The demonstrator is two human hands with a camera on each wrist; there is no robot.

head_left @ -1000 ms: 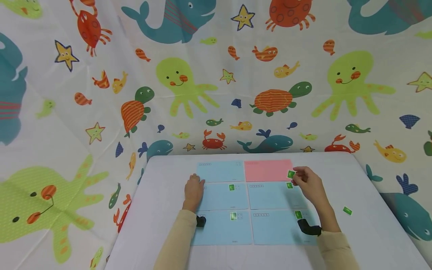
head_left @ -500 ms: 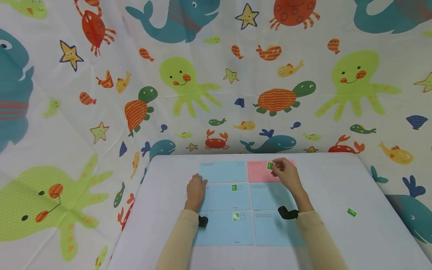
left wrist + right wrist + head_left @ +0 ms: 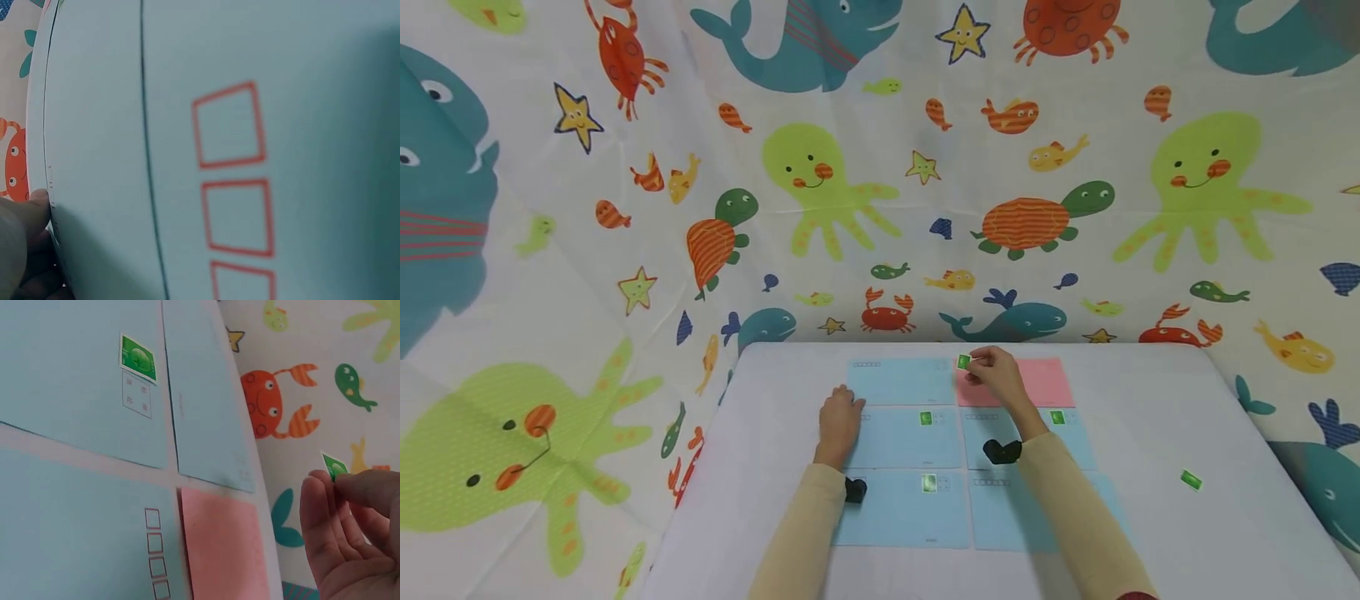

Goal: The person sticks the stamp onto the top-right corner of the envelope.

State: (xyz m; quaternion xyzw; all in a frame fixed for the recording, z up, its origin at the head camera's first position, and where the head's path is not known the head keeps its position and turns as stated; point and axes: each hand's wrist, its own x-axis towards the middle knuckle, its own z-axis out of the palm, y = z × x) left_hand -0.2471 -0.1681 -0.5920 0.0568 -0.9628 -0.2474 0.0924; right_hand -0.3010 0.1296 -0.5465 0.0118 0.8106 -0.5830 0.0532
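Between thumb and fingertips my right hand (image 3: 996,371) pinches a small green stamp (image 3: 964,362), held over the upper right corner of the far-left blue envelope (image 3: 895,383). In the right wrist view the same stamp (image 3: 335,464) stands up from the fingertips, above the table surface. Beneath that hand lies a pink envelope (image 3: 1048,383), partly covered. My left hand (image 3: 838,423) rests at the left edge of the blue envelopes, its fingers by the seam between the far one and the middle-left one (image 3: 895,446).
Green stamps sit on the middle-left envelope, the near-left envelope (image 3: 895,521) and the middle-right envelope (image 3: 1078,446). My right forearm covers part of the near-right envelope (image 3: 1000,521). One loose stamp (image 3: 1191,480) lies on the white table (image 3: 1225,550) at right. A patterned cloth (image 3: 850,292) hangs behind.
My right hand has carried the stamp leftward across the pink envelope to the corner of the far-left blue one. My left hand stays at the envelopes' left edge.
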